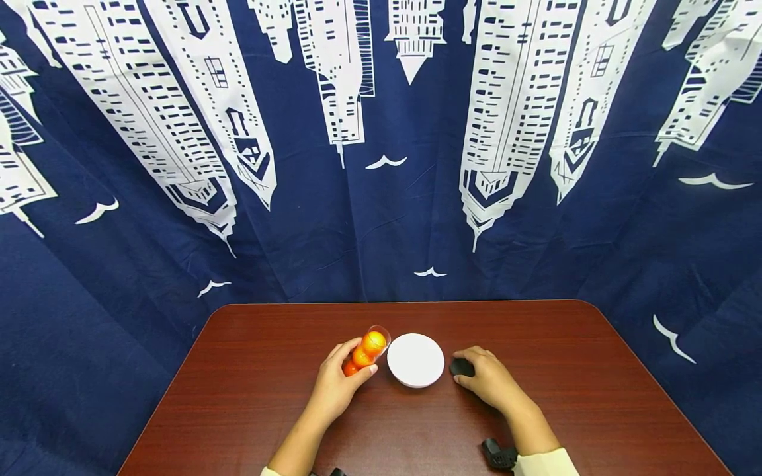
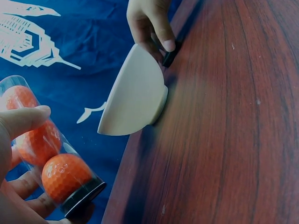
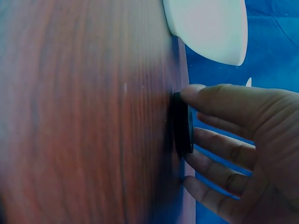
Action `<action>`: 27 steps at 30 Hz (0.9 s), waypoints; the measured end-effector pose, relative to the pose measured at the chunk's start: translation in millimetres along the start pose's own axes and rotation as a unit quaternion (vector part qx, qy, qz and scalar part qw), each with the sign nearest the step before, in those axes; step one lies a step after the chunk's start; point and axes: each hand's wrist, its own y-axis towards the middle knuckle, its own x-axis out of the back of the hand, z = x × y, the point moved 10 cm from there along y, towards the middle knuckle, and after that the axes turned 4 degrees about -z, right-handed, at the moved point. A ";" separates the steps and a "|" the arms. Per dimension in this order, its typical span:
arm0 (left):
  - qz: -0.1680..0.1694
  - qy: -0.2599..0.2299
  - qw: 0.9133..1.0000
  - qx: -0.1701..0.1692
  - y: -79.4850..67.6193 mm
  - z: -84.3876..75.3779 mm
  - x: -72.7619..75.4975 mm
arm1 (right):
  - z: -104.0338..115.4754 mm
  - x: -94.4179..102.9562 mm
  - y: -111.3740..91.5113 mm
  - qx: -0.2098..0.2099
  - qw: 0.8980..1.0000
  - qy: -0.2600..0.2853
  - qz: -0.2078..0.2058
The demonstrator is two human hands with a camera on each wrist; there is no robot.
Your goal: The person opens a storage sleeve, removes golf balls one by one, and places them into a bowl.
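Note:
A clear tube [image 2: 35,123] holds three orange golf balls [image 2: 66,177] in a row, and a black cap [image 2: 84,199] covers its lower end. My left hand [image 1: 335,383] grips this tube at a tilt, its upper end leaning toward the white bowl [image 1: 415,360]. Right of the bowl, my right hand [image 1: 491,380] pinches a round black lid [image 1: 462,367] between thumb and fingertips. The lid [image 3: 183,122] is at the tabletop; whether it touches the wood I cannot tell. The bowl stands upright between both hands, touched by neither.
The brown wooden table [image 1: 238,396] has rounded far corners. Behind it hangs a dark blue cloth [image 1: 411,218] printed with white buildings and birds. A black device [image 1: 499,455] sits at the right wrist, beside a pale sleeve [image 1: 546,463].

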 end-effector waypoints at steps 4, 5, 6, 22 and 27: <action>0.000 -0.001 1.000 0.000 -0.7 0.1 0.6 | 0.4 3.1 1.4 0.009 1.000 0.011 -0.013; 0.000 -0.001 1.000 0.000 -0.8 -0.2 0.8 | 0.9 4.5 1.6 0.010 1.000 0.014 -0.018; 0.001 -0.002 1.000 -0.001 -0.9 -0.8 1.1 | 1.8 6.2 1.9 0.014 0.999 0.016 -0.024; -0.008 0.014 1.000 -0.009 -1.3 -9.4 6.9 | 34.3 40.4 -3.7 0.064 0.987 0.115 -0.093; -0.012 0.017 1.000 -0.014 -1.3 -13.2 9.5 | 44.4 40.9 -10.1 0.067 0.982 0.149 -0.092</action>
